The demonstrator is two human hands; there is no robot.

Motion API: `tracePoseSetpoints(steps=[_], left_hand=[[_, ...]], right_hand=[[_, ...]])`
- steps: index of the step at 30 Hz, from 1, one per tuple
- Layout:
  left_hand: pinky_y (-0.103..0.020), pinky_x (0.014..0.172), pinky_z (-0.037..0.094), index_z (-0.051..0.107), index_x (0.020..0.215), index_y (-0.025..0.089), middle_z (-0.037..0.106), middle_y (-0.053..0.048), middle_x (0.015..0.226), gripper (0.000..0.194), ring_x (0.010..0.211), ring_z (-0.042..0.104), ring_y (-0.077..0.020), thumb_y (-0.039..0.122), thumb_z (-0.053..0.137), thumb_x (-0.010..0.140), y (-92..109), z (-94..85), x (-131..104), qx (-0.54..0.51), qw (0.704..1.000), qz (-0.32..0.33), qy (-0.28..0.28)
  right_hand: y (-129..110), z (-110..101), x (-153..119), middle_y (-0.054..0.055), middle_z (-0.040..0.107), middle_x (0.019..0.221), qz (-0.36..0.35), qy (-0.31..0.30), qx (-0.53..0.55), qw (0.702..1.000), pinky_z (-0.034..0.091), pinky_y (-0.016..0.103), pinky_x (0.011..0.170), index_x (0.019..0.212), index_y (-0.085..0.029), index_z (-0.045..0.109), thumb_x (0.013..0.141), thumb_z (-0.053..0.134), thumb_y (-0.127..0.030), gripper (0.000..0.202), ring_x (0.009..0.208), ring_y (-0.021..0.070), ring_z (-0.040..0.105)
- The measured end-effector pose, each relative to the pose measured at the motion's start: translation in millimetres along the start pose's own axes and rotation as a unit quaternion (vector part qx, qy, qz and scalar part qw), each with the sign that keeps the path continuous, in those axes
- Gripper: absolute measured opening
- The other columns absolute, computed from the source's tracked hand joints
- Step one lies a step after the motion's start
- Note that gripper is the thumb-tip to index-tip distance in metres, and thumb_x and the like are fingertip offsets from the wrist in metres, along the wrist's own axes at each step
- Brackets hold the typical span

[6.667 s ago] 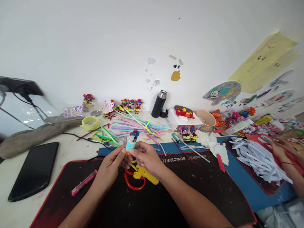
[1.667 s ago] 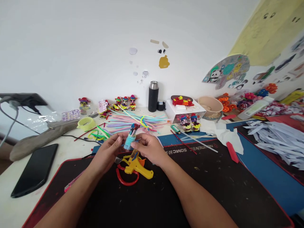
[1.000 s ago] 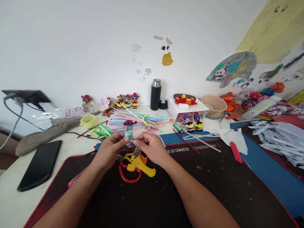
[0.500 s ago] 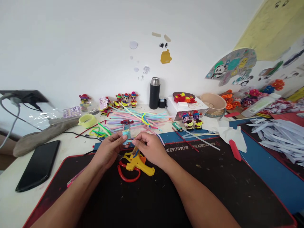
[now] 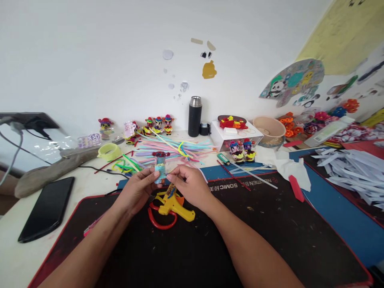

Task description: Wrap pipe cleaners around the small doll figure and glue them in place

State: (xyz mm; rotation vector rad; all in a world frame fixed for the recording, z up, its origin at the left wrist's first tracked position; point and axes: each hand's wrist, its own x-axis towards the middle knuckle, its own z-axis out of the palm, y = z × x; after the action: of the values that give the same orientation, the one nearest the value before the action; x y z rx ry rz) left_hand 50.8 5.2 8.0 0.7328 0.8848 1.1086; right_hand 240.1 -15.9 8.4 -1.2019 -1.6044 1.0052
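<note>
My left hand [image 5: 140, 186] is closed around a small doll figure [image 5: 160, 170] with a light-blue body and a dark red top, held upright. At the figure's right side, my right hand [image 5: 189, 185] is pinched together. A light-blue pipe cleaner ran from the figure to these fingertips a moment ago; now they sit closer to it and what they grip is too small to see clearly. Below both hands, a yellow glue gun [image 5: 177, 209] lies on the dark mat beside red-handled scissors [image 5: 162, 227], partly covered by the glue gun.
Pastel pipe cleaners [image 5: 150, 149] are spread behind my hands, near several finished dolls [image 5: 158, 126]. A black thermos [image 5: 195, 117] stands by the wall. A phone [image 5: 48, 210] lies left, a white box [image 5: 220, 134] stands back right, and white paper strips [image 5: 354, 172] are piled at far right.
The light-blue strand between the figure and my right fingertips no longer shows plainly. My right fingers are slightly nearer the figure. The glue gun and scissors stay put.
</note>
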Motion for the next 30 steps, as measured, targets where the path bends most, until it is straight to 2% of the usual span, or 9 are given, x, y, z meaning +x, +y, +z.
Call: tracePoseSetpoints(steps=[8, 13, 19, 25, 30], left_hand=[[-0.019, 0.057, 0.060, 0.080, 0.076, 0.011, 0.075, -0.005, 0.068, 0.036, 0.060, 0.067, -0.0119, 0.031, 0.104, 0.058, -2, 0.9, -2, -0.031, 0.999, -0.011, -0.021], [-0.021, 0.058, 0.061, 0.080, 0.075, 0.011, 0.075, -0.004, 0.067, 0.039, 0.060, 0.068, -0.0129, 0.031, 0.106, 0.054, -4, 1.3, -3, -0.032, 0.999, -0.020, -0.012], [-0.020, 0.058, 0.060, 0.080, 0.076, 0.011, 0.075, -0.004, 0.069, 0.034, 0.061, 0.068, -0.0125, 0.030, 0.103, 0.061, -5, 2.3, -4, -0.043, 0.999, -0.006, -0.021], [-0.020, 0.056, 0.059, 0.080, 0.074, 0.010, 0.075, -0.004, 0.069, 0.037, 0.061, 0.067, -0.0127, 0.031, 0.105, 0.055, -8, 1.1, 2, -0.021, 1.000, 0.003, 0.022], [-0.021, 0.057, 0.060, 0.081, 0.076, 0.012, 0.077, -0.003, 0.073, 0.040, 0.063, 0.067, -0.0126, 0.031, 0.106, 0.051, -11, -0.1, 3, -0.013, 0.999, 0.011, 0.046]], right_hand=[[3, 2, 1, 0.000, 0.073, 0.077, 0.012, -0.009, 0.042, 0.999, 0.038, 0.027, 0.062, 0.087, -0.021, 0.071, 0.095, 0.072, -0.035, 0.016, 0.064, 0.0142, 0.058], [1, 2, 1, 0.001, 0.074, 0.077, 0.013, -0.004, 0.060, 0.998, 0.040, 0.027, 0.062, 0.086, -0.021, 0.071, 0.094, 0.072, -0.038, 0.019, 0.064, 0.0144, 0.060], [0, 3, 1, 0.002, 0.076, 0.080, 0.015, -0.006, 0.070, 0.997, 0.045, 0.027, 0.066, 0.087, -0.020, 0.071, 0.095, 0.072, -0.037, 0.018, 0.068, 0.0150, 0.065], [-1, 2, 1, -0.001, 0.073, 0.075, -0.007, 0.022, 0.029, 0.999, 0.041, 0.024, 0.063, 0.085, -0.019, 0.072, 0.095, 0.073, -0.029, 0.013, 0.066, 0.0133, 0.063], [-1, 1, 1, -0.003, 0.070, 0.070, -0.010, 0.031, 0.006, 0.999, 0.038, 0.024, 0.060, 0.084, -0.019, 0.072, 0.095, 0.073, -0.028, 0.014, 0.062, 0.0121, 0.058]])
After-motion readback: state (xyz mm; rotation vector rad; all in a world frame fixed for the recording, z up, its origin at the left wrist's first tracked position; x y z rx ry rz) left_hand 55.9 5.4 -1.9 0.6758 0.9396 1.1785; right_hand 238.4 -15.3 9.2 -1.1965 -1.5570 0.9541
